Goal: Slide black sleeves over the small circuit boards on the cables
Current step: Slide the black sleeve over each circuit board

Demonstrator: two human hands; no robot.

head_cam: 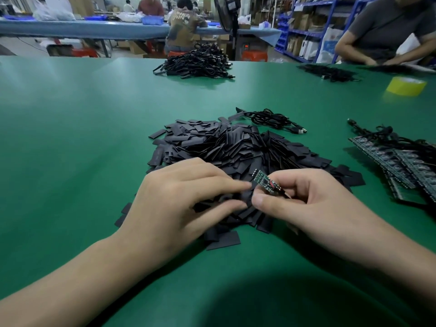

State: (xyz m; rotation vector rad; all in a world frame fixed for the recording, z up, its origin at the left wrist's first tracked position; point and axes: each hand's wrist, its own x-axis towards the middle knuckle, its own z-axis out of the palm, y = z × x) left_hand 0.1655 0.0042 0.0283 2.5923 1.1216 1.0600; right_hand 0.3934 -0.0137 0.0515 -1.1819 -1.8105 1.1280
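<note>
Centrally, right hand (306,204) pinching circuit board (265,182), left hand (184,199) pinching sleeve (246,195), over pile (224,147) near edge

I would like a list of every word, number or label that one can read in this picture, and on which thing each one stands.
"OWN", perhaps: pale letters on the back of a seated person's shirt; blurred, not certain.
Red display in the background: too small to read.
Blue print on the white bag: blurred.
Circuit board in the right hand: markings too small.
Sleeves and tape: no text seen.
</note>
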